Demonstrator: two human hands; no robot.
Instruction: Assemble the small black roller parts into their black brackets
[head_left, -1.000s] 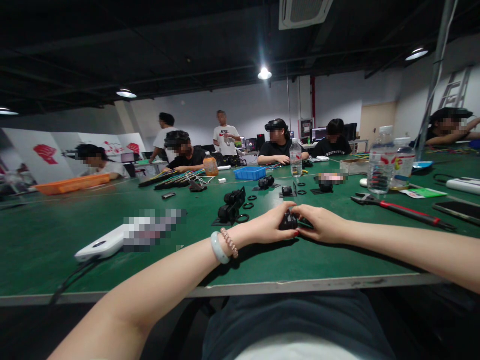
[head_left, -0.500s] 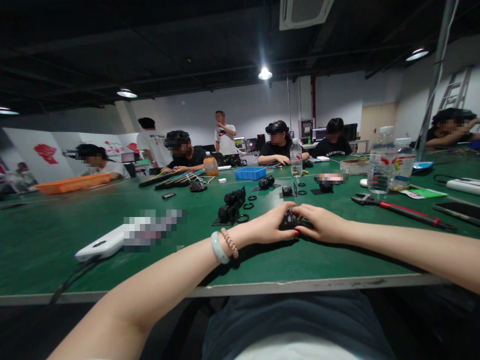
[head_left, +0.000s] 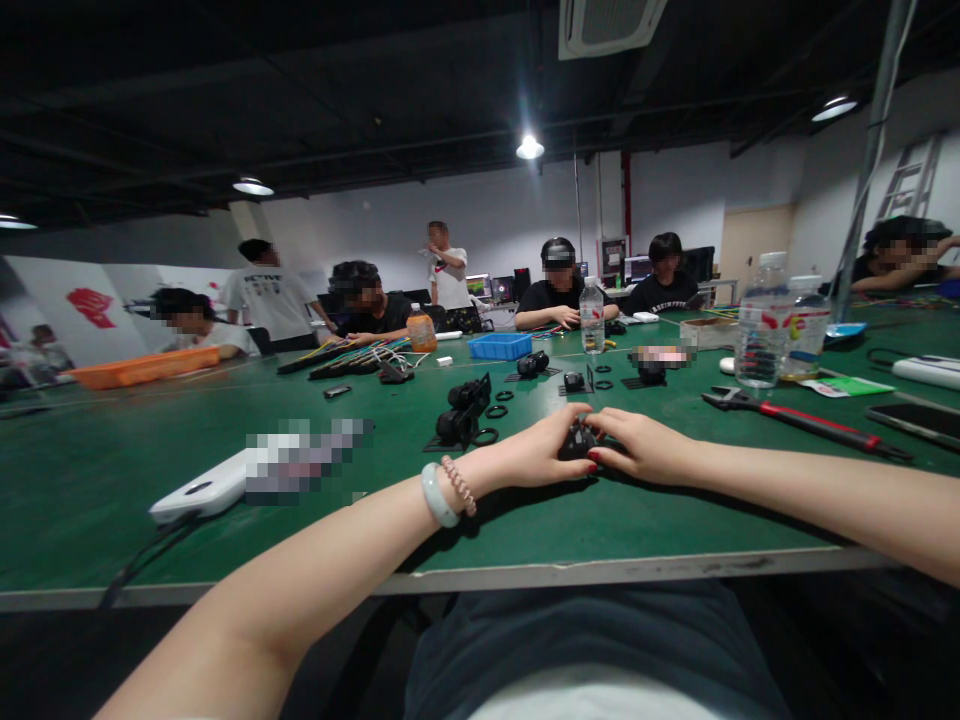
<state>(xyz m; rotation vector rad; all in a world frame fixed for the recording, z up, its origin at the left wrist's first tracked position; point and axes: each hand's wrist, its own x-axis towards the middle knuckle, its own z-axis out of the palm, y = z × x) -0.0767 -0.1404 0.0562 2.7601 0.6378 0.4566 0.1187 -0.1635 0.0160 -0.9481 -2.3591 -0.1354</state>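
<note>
A small black part (head_left: 578,440) is held between both hands over the green table (head_left: 495,540). My left hand (head_left: 551,445), with a pale bangle and a coiled band at the wrist, grips its left side. On the right side, my right hand (head_left: 637,445) has its fingers closed on the same part. To the left of my hands stand black parts (head_left: 456,425) with black rings (head_left: 486,436) beside them. Further back are more black parts (head_left: 534,364) and another one (head_left: 574,382). The held part's underside is hidden by my fingers.
Red-handled pliers (head_left: 810,417), water bottles (head_left: 763,330) and a phone (head_left: 919,420) lie or stand at the right. A blue tray (head_left: 500,347) and cables (head_left: 360,358) are further back. A white device (head_left: 202,490) lies left. Several people are around the table.
My hands and the black part have hardly moved. In the background, a standing person at the left has shifted left and leans over, and a seated person has turned their head.
</note>
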